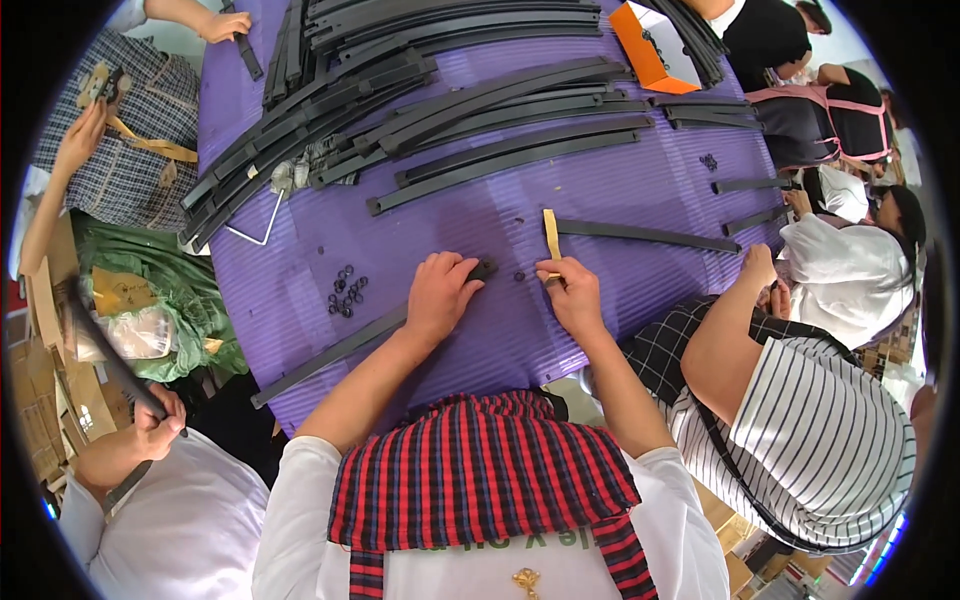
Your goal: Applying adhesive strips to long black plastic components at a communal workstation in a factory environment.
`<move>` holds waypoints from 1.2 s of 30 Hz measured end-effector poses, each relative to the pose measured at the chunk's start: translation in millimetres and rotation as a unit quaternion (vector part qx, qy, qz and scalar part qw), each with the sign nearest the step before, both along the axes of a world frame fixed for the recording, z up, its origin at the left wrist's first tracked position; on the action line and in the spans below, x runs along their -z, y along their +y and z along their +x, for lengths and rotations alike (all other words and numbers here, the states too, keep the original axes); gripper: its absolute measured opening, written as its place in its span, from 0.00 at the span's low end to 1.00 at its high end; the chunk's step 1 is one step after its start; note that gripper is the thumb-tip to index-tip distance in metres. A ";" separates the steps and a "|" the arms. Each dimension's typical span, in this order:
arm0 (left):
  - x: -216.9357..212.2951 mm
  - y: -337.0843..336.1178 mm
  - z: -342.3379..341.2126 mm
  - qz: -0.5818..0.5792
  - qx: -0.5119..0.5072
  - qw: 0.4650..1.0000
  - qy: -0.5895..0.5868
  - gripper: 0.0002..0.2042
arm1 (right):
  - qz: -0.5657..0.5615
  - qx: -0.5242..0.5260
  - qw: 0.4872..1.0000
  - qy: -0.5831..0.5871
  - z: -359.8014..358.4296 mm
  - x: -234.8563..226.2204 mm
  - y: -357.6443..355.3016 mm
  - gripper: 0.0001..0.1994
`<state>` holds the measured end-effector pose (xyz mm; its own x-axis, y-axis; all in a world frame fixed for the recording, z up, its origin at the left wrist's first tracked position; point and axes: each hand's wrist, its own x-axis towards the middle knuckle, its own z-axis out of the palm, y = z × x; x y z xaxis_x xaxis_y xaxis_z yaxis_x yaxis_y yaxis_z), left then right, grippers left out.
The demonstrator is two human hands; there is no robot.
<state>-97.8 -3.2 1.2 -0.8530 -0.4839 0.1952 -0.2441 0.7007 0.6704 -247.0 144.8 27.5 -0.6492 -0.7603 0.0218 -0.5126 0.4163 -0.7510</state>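
My left hand (441, 297) is closed around the upper end of a long dark grey bar (335, 356), which slants down to the left across the table. The bar's tip sticks out past my fingers. In a pinch, my right hand (572, 297) holds a flat yellow strip (551, 236) that points away from me. Between my hands lies a small black round piece (519, 276). A loose pile of small black rings (346, 292) sits to the left of my left hand. Just past the yellow strip, another dark bar (645, 234) stretches to the right.
The purple ribbed table (480, 220) carries stacks of dark bars (500, 110) at its far side. An orange box (652, 50) stands at the back right. A bent metal rod (268, 222) lies at left. Co-workers (790, 430) sit close on both sides.
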 end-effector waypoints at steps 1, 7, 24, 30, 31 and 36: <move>0.5 0.1 0.0 0.001 0.005 1.000 0.003 0.15 | 0.008 0.004 1.000 0.005 0.1 -0.7 0.3 0.07; 1.9 0.4 0.7 0.009 0.014 1.000 -0.003 0.14 | 0.043 -0.098 0.978 0.177 10.8 2.2 -13.8 0.08; 1.1 10.6 7.2 0.018 0.033 0.999 0.014 0.13 | 0.121 0.002 0.961 -0.249 14.5 0.4 -36.4 0.09; 0.1 11.2 8.0 0.020 0.029 0.999 0.011 0.13 | 0.190 -0.029 0.970 -0.148 19.0 -13.8 -47.2 0.09; -0.1 11.0 8.3 0.017 0.029 0.999 0.012 0.13 | 0.194 -0.037 0.973 -0.122 19.3 -13.0 -47.8 0.09; 1.0 11.4 9.8 0.017 0.028 0.999 0.011 0.13 | 0.151 -0.002 0.968 -0.199 19.1 -11.1 -40.5 0.07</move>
<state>-88.1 8.1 0.2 -0.8748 -0.4420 0.1983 -0.1900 0.6896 0.6988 -227.9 104.3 38.7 -0.5572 -0.6956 -0.4534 -0.2108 0.6467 -0.7331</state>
